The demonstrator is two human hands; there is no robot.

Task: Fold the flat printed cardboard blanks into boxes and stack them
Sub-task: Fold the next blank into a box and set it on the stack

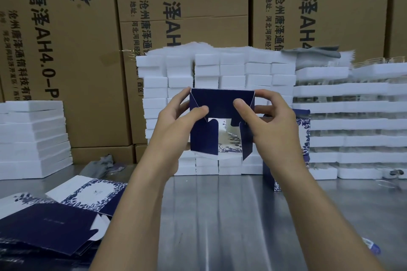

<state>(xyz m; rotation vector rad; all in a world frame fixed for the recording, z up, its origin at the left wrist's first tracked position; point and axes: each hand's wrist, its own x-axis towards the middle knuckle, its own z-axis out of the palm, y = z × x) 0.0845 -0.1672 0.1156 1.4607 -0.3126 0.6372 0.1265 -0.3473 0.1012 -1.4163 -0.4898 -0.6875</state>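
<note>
Box (pixel 221 103) btwn L hand (pixel 174 126), R hand (pixel 273 125).

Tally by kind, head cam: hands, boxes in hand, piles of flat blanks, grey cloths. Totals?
Hands: 2 (left hand, right hand)
half-folded box, held by both hands: 1
pile of flat blanks: 1 (sheets in it cannot be counted)
grey cloths: 2
Total: 6

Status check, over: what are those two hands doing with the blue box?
Left hand and right hand both grip the half-folded blue box, thumbs on its top flap. End not yet closed. Flat blanks waiting at left. Nothing in the way.
</note>
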